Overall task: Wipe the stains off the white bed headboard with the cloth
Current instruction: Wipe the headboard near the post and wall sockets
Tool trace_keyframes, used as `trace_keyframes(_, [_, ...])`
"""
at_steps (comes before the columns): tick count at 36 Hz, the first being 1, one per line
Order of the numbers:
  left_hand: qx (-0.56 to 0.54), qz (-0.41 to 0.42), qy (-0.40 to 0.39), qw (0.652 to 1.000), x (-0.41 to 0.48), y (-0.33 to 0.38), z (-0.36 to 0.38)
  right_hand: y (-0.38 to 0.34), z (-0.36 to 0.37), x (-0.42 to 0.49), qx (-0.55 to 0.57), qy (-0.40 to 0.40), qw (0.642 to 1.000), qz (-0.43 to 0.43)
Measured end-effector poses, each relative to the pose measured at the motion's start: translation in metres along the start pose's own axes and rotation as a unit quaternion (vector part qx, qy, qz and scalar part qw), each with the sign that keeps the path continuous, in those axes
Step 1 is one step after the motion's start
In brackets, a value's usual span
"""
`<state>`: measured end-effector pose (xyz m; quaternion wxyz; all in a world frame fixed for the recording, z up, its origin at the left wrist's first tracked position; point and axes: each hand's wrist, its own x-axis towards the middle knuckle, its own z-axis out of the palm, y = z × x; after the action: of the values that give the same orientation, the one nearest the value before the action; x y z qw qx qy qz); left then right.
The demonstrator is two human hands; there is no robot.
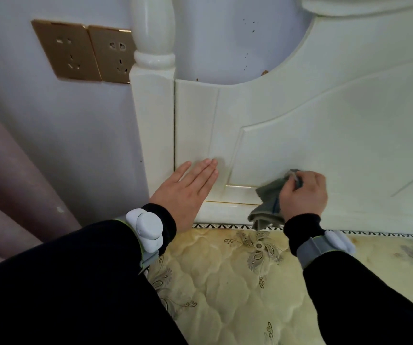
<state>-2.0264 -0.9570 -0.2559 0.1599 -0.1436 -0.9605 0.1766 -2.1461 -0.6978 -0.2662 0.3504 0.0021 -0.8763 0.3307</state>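
The white headboard (300, 125) fills the upper right, with a raised panel edged in gold. My right hand (303, 194) grips a crumpled grey cloth (267, 202) and holds it against the panel's lower left corner, just above the mattress. My left hand (188, 189) lies flat with straight fingers against the headboard's lower left part, beside the bedpost (153, 100). Small dark specks and a brown spot (264, 72) sit near the headboard's curved top edge and on the wall behind it.
A yellow quilted mattress (225, 282) with a floral print lies below the headboard. Two gold wall sockets (83, 53) sit on the wall (26, 145) left of the post. A pinkish curtain (6, 185) hangs at far left.
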Motion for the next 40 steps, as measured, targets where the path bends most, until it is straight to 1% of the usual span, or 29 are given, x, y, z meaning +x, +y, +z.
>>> trace_keyframes(2, [0.001,0.004,0.003,1.0,0.001,0.001,0.003,0.032,-0.009,0.009,-0.039,-0.005,0.997,0.072])
trace_keyframes(4, [0.007,0.013,-0.003,1.0,0.001,0.002,0.005,0.061,-0.016,0.012,-0.084,-0.022,0.985,0.149])
trace_keyframes(5, [0.009,0.017,-0.007,1.0,0.001,0.002,0.006,0.069,-0.017,0.014,-0.101,-0.041,0.979,0.173])
trace_keyframes(6, [0.01,0.019,-0.01,1.0,0.003,0.004,0.007,0.075,-0.016,0.013,-0.112,-0.063,0.975,0.179])
trace_keyframes(9, [0.011,0.027,-0.005,1.0,0.008,0.009,0.007,0.068,-0.007,0.014,-0.119,-0.119,0.972,0.161])
trace_keyframes(13, [0.0,0.043,0.015,0.999,0.017,0.018,0.007,0.055,0.005,0.009,-0.104,-0.127,0.968,0.189])
trace_keyframes(17, [-0.001,0.039,0.011,0.999,0.021,0.022,0.006,0.038,0.014,0.0,-0.086,-0.139,0.966,0.202])
trace_keyframes(18, [0.0,0.041,0.005,0.999,0.021,0.022,0.006,0.032,0.017,-0.004,-0.082,-0.144,0.967,0.194])
trace_keyframes(21, [0.002,0.047,0.008,0.999,0.02,0.025,0.009,0.017,0.024,-0.019,-0.07,-0.169,0.975,0.128])
trace_keyframes(23, [0.003,0.048,0.012,0.999,0.018,0.027,0.011,0.013,0.028,-0.023,-0.064,-0.168,0.977,0.114])
trace_keyframes(25, [0.002,0.05,0.015,0.999,0.016,0.027,0.012,0.017,0.027,-0.021,-0.048,-0.149,0.979,0.133])
trace_keyframes(28, [0.0,0.039,0.015,0.999,0.013,0.021,0.011,0.028,0.019,-0.01,-0.034,-0.111,0.974,0.196])
trace_keyframes(30, [0.003,0.036,0.008,0.999,0.011,0.017,0.01,0.031,0.015,-0.004,-0.048,-0.103,0.968,0.225])
trace_keyframes(31, [0.003,0.037,0.004,0.999,0.011,0.015,0.011,0.028,0.015,-0.005,-0.053,-0.108,0.967,0.224])
trace_keyframes(37, [-0.007,0.038,0.0,0.999,0.006,0.013,0.014,-0.022,0.038,-0.042,-0.013,-0.169,0.977,0.128])
trace_keyframes(40, [-0.008,0.042,-0.01,0.999,-0.002,0.01,0.013,-0.025,0.044,-0.046,0.003,-0.166,0.975,0.147])
